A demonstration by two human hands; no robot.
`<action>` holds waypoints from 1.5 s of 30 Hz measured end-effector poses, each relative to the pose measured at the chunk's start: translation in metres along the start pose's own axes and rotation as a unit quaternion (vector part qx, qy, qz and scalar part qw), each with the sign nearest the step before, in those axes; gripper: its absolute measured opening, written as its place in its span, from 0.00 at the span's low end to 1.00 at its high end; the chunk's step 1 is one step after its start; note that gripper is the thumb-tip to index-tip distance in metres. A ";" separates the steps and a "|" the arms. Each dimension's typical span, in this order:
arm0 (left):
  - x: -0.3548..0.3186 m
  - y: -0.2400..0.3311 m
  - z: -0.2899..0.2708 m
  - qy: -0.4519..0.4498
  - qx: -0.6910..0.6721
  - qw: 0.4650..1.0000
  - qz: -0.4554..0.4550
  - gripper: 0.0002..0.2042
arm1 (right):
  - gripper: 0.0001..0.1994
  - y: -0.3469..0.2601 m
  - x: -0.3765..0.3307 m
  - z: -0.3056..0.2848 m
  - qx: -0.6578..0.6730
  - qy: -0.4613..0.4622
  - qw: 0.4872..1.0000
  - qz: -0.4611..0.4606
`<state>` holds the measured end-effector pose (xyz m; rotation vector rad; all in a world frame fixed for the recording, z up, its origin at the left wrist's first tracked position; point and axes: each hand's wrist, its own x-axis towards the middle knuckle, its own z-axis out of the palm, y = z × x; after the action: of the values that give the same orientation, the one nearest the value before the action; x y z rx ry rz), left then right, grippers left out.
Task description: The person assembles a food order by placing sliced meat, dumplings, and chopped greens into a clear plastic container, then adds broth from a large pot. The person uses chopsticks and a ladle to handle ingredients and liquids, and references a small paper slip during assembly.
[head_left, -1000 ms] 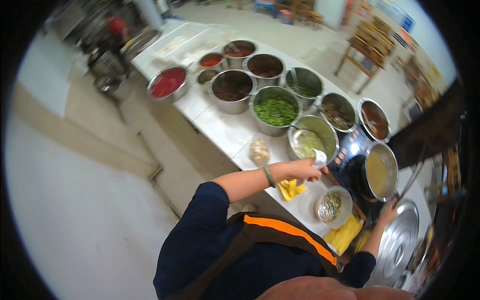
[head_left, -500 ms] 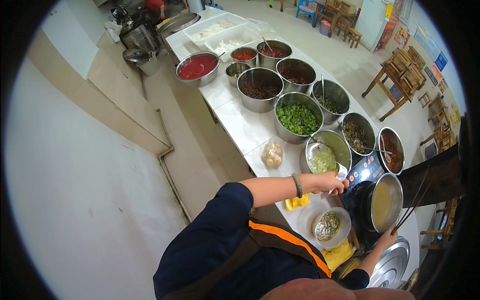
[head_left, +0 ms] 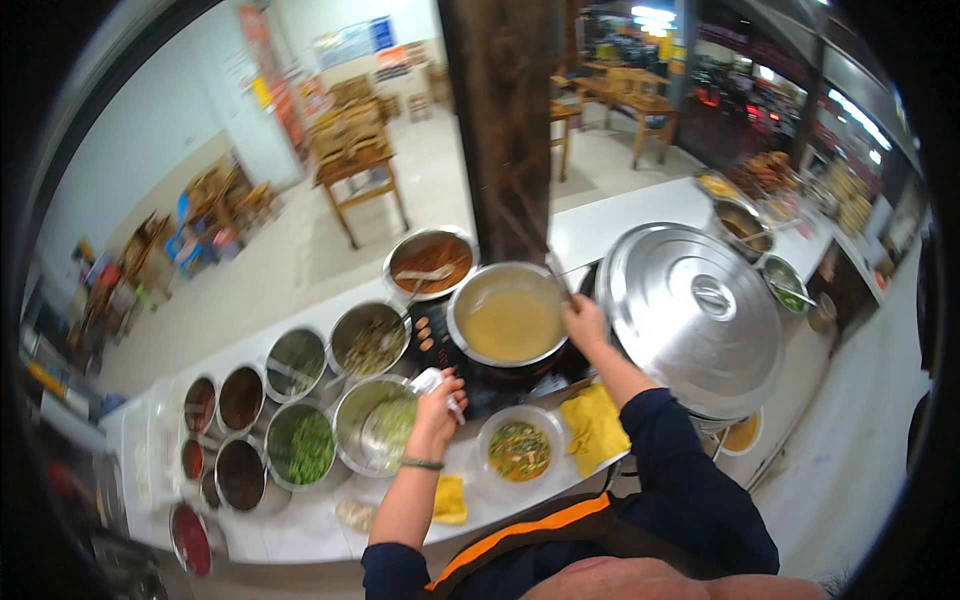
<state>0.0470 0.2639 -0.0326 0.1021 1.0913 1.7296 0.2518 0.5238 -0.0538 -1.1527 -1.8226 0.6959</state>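
My left hand (head_left: pixel 438 408) is closed around a white, handle-like object (head_left: pixel 428 380) whose kind I cannot make out. It is beside a steel pot (head_left: pixel 348 440) of shredded pale green vegetable (head_left: pixel 392 422). Long, thin dark chopsticks (head_left: pixel 558 270), blurred, rise from my closed right hand (head_left: pixel 586 322). That hand is at the right rim of a steel pot of yellowish broth (head_left: pixel 510 325), which sits on a black cooktop (head_left: pixel 440 345). Nearer me, between my forearms, stands a pale bowl (head_left: pixel 488 480) of soup with green and orange bits (head_left: pixel 520 451).
A large lidded steel pot (head_left: pixel 690 320) stands right of my right arm. Yellow cloths (head_left: pixel 597 430) lie by the bowl. Several steel pots of toppings, including chopped greens (head_left: pixel 310 447) and red sauce (head_left: pixel 432 262), line the counter leftward. A dark pillar (head_left: pixel 505 130) rises behind the broth.
My view has swung to the right, bringing the large lidded pot and the far counter into sight. Both hands keep their grips; the chopsticks now point up and away over the broth pot's far side.
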 end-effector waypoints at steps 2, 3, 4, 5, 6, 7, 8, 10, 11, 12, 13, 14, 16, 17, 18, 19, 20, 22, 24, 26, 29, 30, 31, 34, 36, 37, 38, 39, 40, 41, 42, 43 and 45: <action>0.014 -0.005 0.000 0.034 -0.003 0.999 -0.012 0.13 | 0.14 -0.007 -0.007 -0.004 0.046 0.004 0.999 0.028; 0.019 -0.009 -0.002 0.046 0.003 0.999 -0.012 0.11 | 0.14 -0.008 -0.007 -0.004 0.053 0.006 0.998 0.038; 0.026 -0.014 -0.003 0.038 0.000 0.999 -0.005 0.09 | 0.14 -0.008 -0.007 -0.003 0.065 0.006 0.997 0.051; 0.033 -0.017 -0.001 0.047 -0.002 0.999 0.000 0.07 | 0.14 -0.006 -0.006 -0.003 0.079 -0.005 0.994 0.079; 0.039 -0.019 0.000 0.059 -0.007 0.998 0.005 0.05 | 0.14 -0.003 -0.004 -0.001 0.087 0.008 0.993 0.077; 0.044 -0.021 0.001 0.051 -0.005 0.999 0.003 0.06 | 0.14 0.001 -0.001 0.000 0.083 0.017 0.994 0.063; 0.047 -0.022 0.003 0.056 0.005 0.998 0.001 0.07 | 0.15 0.006 0.002 0.002 0.078 0.017 0.994 0.081; 0.051 -0.023 0.008 0.056 0.015 0.998 -0.008 0.05 | 0.14 0.015 0.005 0.006 0.088 0.018 0.993 0.071; 0.052 -0.024 0.010 0.049 0.018 0.999 -0.004 0.06 | 0.14 0.018 0.007 0.009 0.089 0.018 0.993 0.076; 0.052 -0.025 0.012 0.053 0.015 0.998 0.003 0.06 | 0.15 0.020 0.008 0.013 0.121 0.023 0.989 0.080; 0.053 -0.025 0.013 0.053 0.015 0.998 0.004 0.07 | 0.16 0.022 0.009 0.014 0.094 0.020 0.992 0.083; 0.055 -0.028 0.013 0.041 0.024 0.998 0.028 0.07 | 0.16 0.025 0.010 0.014 0.079 0.004 0.992 0.100; 0.063 -0.032 0.012 0.052 0.025 0.998 0.028 0.08 | 0.17 0.028 0.014 0.016 0.066 -0.035 0.989 0.125; 0.066 -0.037 0.012 0.031 0.025 0.998 0.041 0.08 | 0.19 0.030 0.015 0.015 0.039 -0.048 0.994 0.091; 0.072 -0.040 0.014 0.024 0.017 0.999 0.023 0.08 | 0.19 0.033 0.015 0.015 0.086 -0.068 0.989 0.103; 0.075 -0.042 0.013 0.013 0.035 0.999 0.014 0.08 | 0.20 0.035 0.021 0.015 0.072 -0.131 0.977 0.153; 0.080 -0.045 0.018 0.041 0.047 0.998 0.022 0.07 | 0.21 0.039 0.021 0.020 0.044 -0.087 0.987 0.124; 0.081 -0.045 0.025 0.072 0.119 0.989 0.047 0.13 | 0.20 0.046 0.019 0.023 0.231 -0.104 0.956 0.146; 0.078 -0.045 0.036 0.120 0.131 0.977 0.114 0.14 | 0.17 0.053 0.020 0.026 0.281 -0.091 0.942 0.158; 0.073 -0.039 0.044 0.135 0.139 0.974 0.120 0.17 | 0.15 0.055 0.019 0.027 0.263 -0.080 0.955 0.111; 0.066 -0.031 0.050 0.159 0.148 0.969 0.115 0.21 | 0.17 0.051 0.016 0.024 0.257 -0.090 0.955 0.119; 0.067 -0.028 0.050 0.170 0.200 0.962 0.077 0.22 | 0.17 0.049 0.015 0.024 0.267 -0.095 0.950 0.129; 0.067 -0.028 0.050 0.167 0.199 0.962 0.086 0.21 | 0.18 0.046 0.015 0.023 0.245 -0.083 0.955 0.142; 0.074 -0.030 0.048 0.167 0.217 0.958 0.085 0.21 | 0.18 0.042 0.015 0.022 0.249 -0.083 0.952 0.161; 0.081 -0.034 0.046 0.173 0.217 0.956 0.095 0.19 | 0.19 0.041 0.015 0.022 0.249 -0.084 0.950 0.167; 0.084 -0.036 0.046 0.176 0.209 0.956 0.111 0.17 | 0.18 0.041 0.015 0.022 0.248 -0.084 0.950 0.168; 0.086 -0.037 0.044 0.178 0.206 0.954 0.126 0.15 | 0.18 0.041 0.015 0.022 0.256 -0.084 0.948 0.169; 0.088 -0.037 0.042 0.170 0.196 0.958 0.123 0.16 | 0.18 0.041 0.016 0.021 0.256 -0.082 0.948 0.168; 0.089 -0.036 0.039 0.161 0.192 0.961 0.118 0.16 | 0.18 0.040 0.016 0.021 0.265 -0.080 0.946 0.168; 0.090 -0.034 0.037 0.153 0.191 0.963 0.114 0.17 | 0.17 0.038 0.016 0.020 0.281 -0.084 0.939 0.181; 0.090 -0.033 0.035 0.141 0.186 0.966 0.110 0.17 | 0.17 0.036 0.016 0.018 0.279 -0.078 0.936 0.202; 0.088 -0.031 0.033 0.131 0.183 0.968 0.107 0.17 | 0.16 0.033 0.017 0.017 0.284 -0.078 0.926 0.234; 0.083 -0.027 0.030 0.118 0.190 0.969 0.102 0.15 | 0.14 0.028 0.017 0.012 0.317 -0.087 0.901 0.283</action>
<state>0.0446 0.3492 -0.0682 0.2600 1.6323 1.7215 0.2496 0.5509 -0.0764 -1.1784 -1.2103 1.6331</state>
